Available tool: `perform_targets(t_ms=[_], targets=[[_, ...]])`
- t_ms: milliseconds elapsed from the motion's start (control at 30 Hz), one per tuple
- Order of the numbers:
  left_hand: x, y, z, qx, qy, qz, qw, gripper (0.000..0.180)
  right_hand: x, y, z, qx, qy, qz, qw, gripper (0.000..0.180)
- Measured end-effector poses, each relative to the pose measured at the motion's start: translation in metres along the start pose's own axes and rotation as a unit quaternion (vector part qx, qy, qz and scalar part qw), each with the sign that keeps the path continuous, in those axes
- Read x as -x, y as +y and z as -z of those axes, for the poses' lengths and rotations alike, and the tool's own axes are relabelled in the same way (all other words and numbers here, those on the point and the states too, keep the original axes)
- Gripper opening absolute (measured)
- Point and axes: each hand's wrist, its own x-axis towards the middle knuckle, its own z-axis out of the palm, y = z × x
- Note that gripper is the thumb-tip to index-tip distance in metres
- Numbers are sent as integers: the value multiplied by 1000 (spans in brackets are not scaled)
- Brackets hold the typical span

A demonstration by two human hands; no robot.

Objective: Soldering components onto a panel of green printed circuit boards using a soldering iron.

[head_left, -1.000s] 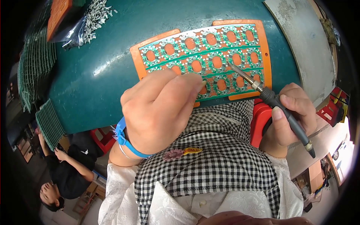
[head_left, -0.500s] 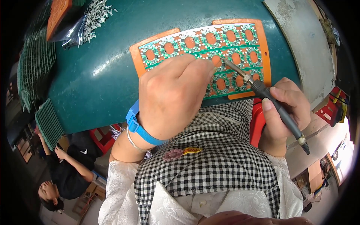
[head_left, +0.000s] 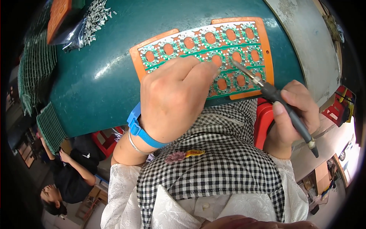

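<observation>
Our right hand point(head_left: 285, 128) is closed around the grey handle of a soldering iron point(head_left: 271, 92), thumb along one side. Our left hand point(head_left: 173, 95), to its left, has its fingertips drawn together; we cannot tell whether they pinch anything. The sheet of circuit boards point(head_left: 223, 47) lies partly beneath the left hand and ahead of the right, in an orange tray point(head_left: 268, 65) on the green bench point(head_left: 95, 91). The iron's tip is over the middle row; contact is unclear. We judge the step in hand to be soldering, and the next move to call for a steady tip, clear of the left fingers. Beyond the left hand, far forward-left, small metal pieces point(head_left: 96, 19) lie heaped beside a plastic bag point(head_left: 76, 40).
</observation>
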Motion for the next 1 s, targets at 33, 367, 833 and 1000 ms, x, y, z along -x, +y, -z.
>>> perform_targets(t_ms=[33, 367, 833, 1000], targets=[[0, 0, -1, 2, 11, -7, 1000, 12, 1, 0, 1, -19, 35, 6, 999, 21], [-6, 0, -13, -2, 10, -23, 1000, 12, 3, 4, 2, -15, -3, -2, 1000, 20], [-11, 7, -3, 53, 42, 14, 998, 11, 7, 4, 12, -62, 92, -22, 994, 19], [-17, 8, -12, 30, 31, -5, 999, 9, 2, 9, 12, -31, 46, -28, 998, 19]])
